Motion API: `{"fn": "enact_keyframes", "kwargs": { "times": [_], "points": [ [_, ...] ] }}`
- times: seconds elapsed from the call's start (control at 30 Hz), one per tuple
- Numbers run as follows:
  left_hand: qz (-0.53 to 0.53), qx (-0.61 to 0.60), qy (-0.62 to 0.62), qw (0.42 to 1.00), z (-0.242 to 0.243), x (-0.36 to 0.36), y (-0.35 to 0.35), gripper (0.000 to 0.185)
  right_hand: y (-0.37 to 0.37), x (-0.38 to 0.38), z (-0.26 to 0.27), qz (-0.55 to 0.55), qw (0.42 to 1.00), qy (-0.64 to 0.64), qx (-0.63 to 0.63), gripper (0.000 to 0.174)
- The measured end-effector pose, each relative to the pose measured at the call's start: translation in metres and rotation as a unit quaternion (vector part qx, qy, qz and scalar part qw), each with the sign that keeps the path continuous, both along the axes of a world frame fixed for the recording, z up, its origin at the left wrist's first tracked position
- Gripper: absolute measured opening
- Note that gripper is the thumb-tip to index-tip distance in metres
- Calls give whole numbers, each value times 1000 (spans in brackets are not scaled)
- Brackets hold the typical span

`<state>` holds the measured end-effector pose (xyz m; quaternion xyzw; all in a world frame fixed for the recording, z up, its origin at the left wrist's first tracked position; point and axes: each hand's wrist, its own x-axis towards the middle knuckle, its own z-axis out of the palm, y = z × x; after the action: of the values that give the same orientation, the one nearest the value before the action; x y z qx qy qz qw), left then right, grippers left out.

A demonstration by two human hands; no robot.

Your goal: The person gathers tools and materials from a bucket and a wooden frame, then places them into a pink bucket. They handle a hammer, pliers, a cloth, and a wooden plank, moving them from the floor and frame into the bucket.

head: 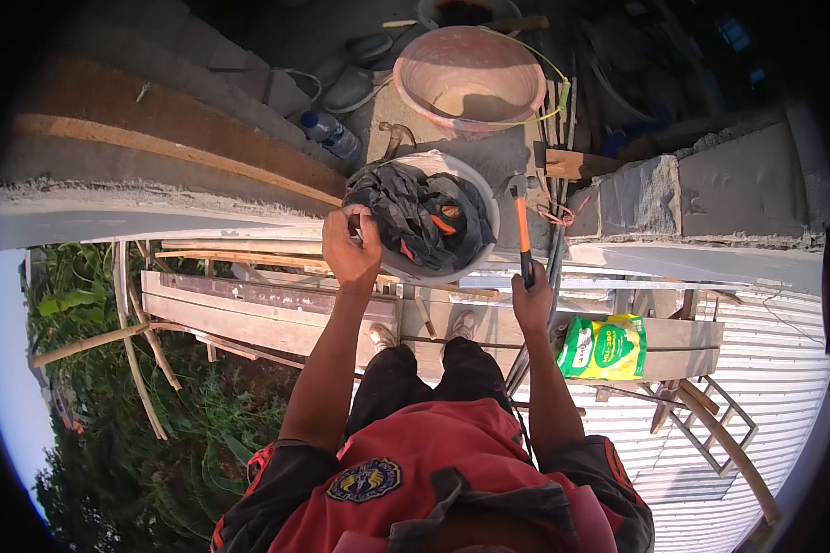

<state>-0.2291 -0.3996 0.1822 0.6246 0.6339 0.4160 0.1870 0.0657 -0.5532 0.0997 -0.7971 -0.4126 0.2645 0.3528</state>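
Observation:
My right hand [532,297] grips the dark lower handle of a claw hammer [521,228] with an orange and black handle, its metal head pointing away from me. At the near left rim of a white bucket [485,200], my left hand [351,245] has its fingers curled, thumb and forefinger close together; whether anything small is between them I cannot tell. Dark crumpled cloth or plastic [394,200] fills the bucket, with an orange-and-black tool [444,222] lying on it. Just beyond the bucket a second claw hammer [394,138] shows its metal head.
Farther off stand a large reddish plastic tub [467,79], a plastic bottle [332,135] and dark boots [349,90]. I stand on scaffold planks [249,311] over greenery at left and a corrugated roof [768,387] at right. A green-yellow bag [603,348] lies on the right planks.

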Motion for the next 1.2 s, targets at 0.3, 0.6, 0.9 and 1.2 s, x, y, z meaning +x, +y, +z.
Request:
{"fn": "enact_keyframes", "kwargs": {
  "times": [0.3, 0.6, 0.9, 1.2],
  "points": [
    [-193, -171, 340, 905, -21, 37, -19, 69, 86, 15, -23, 52, 981, -185, 28, 37],
    [-202, -243, 348, 883, -3, 55, -2, 90, 128, -53, 72, 404, 893, -174, 98, 69],
    [-183, -469, -303, 809, 46, 8, 23, 53, 160, -46, 62, 408, 895, -175, -45, 106],
    [-176, -371, -583, 701, 57, -8, 28, 61, 163, -44, 71, 375, 922, -89, -23, 95]
  ]
}}
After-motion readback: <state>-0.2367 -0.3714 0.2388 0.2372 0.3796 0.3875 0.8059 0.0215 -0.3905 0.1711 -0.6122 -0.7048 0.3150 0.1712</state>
